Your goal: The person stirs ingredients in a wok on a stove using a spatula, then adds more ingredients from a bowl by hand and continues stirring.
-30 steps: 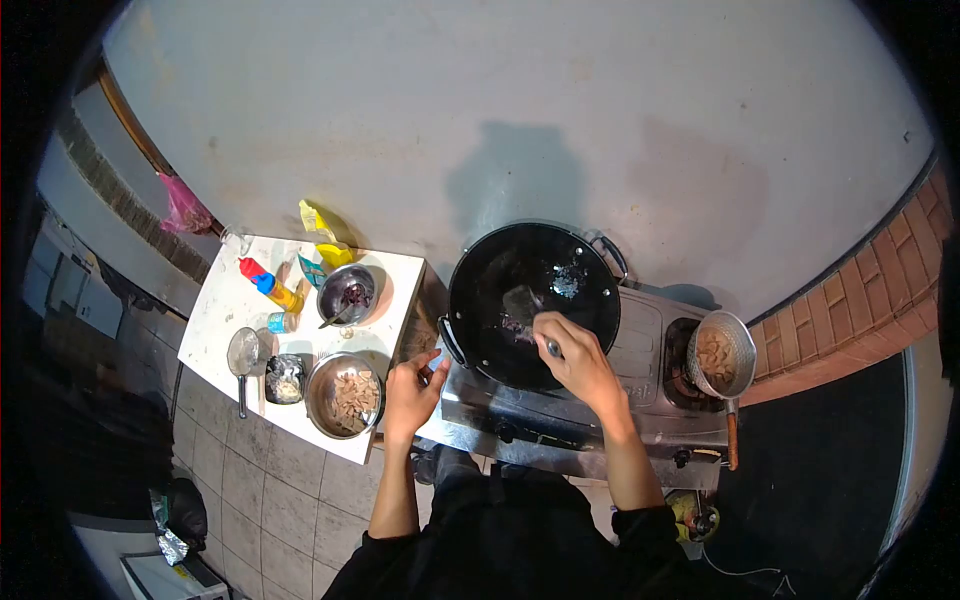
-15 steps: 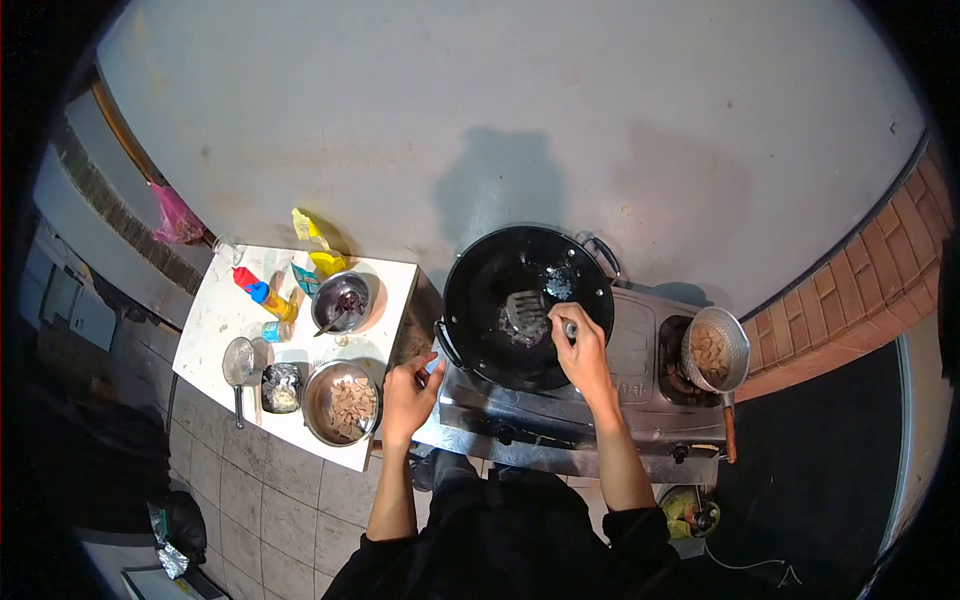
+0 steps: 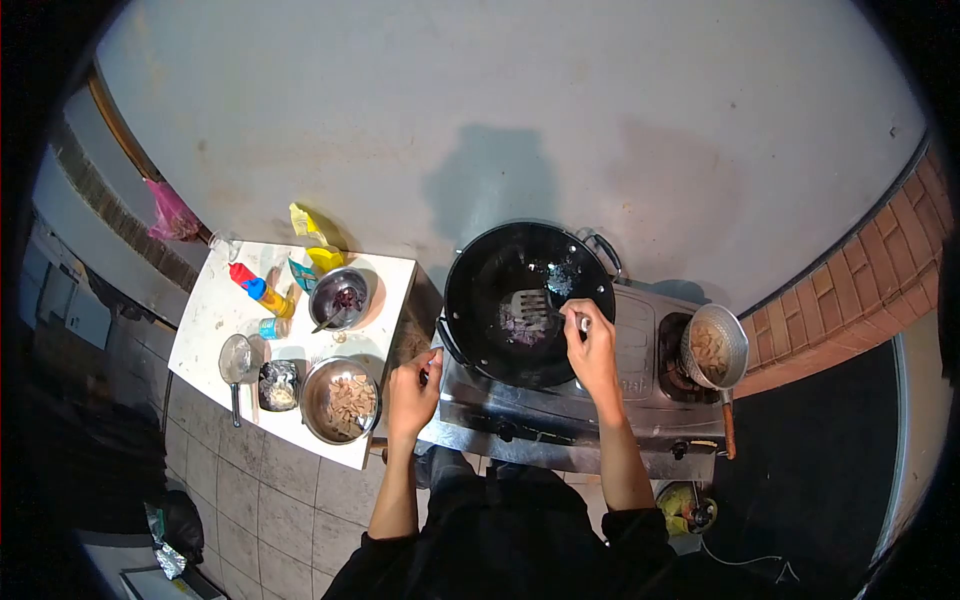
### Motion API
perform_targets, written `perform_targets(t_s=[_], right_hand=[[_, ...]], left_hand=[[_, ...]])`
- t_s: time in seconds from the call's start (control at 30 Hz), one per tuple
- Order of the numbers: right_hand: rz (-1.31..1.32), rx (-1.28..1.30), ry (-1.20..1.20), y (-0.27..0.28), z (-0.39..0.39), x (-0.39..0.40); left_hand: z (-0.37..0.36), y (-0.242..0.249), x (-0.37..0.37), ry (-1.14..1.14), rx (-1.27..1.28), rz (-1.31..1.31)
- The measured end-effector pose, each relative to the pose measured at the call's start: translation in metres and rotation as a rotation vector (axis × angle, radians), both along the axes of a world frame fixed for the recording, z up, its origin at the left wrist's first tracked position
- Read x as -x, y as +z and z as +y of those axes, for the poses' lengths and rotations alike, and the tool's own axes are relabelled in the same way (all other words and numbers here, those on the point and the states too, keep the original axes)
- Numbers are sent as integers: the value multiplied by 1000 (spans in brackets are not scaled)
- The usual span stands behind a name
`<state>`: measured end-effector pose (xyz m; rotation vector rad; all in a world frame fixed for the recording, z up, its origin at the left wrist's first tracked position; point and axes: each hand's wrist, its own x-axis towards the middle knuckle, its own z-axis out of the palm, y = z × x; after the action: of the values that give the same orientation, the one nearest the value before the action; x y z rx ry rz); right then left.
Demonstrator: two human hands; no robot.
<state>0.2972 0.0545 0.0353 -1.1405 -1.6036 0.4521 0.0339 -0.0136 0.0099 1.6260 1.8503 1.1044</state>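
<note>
My right hand [image 3: 592,350] is closed round the handle of a slotted spatula [image 3: 530,303], whose flat head rests in a large black wok [image 3: 480,260] on the stove. Beside the spatula head lie small purplish chopped pieces [image 3: 522,328], and some liquid shines near the wok's right side. My left hand [image 3: 415,395] is beside the wok's left handle [image 3: 449,341], fingers curled in; whether it grips anything is too small to tell. Left of it, a metal bowl of cut pale brown pieces [image 3: 350,402] stands on the white table.
The white table [image 3: 215,335] holds a bowl with dark contents [image 3: 342,299], sauce bottles [image 3: 268,296], a jar [image 3: 272,328], a strainer [image 3: 236,360] and a small tray [image 3: 279,386]. On the right burner stands a saucepan [image 3: 715,347] with food. A wall rises behind the stove [image 3: 630,340].
My right hand has moved slightly right and down, and the spatula head has shifted a little in the wok. My left hand's fingers have curled in more.
</note>
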Motion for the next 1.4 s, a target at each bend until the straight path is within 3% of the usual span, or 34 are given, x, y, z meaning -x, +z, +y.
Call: perform_targets(t_s=[0.17,0.5,0.57,0.97,1.2,1.4], right_hand=[[33,-134,18,3,3,-10],[0,6,180,12,0,3],[0,-96,137,11,3,-2],[39,-40,-57,15,5,-24],[48,8,60,2,4,-19],[39,-27,-59,11,9,-33]], left_hand=[[0,7,-6,-30,-18,-71],[-1,9,-3,-2,-41,-77],[-2,9,-3,27,-13,-79],[-2,6,-12,17,-34,-42],[-6,12,-20,-34,-55,-3],[-14,11,-28,7,-18,-29]])
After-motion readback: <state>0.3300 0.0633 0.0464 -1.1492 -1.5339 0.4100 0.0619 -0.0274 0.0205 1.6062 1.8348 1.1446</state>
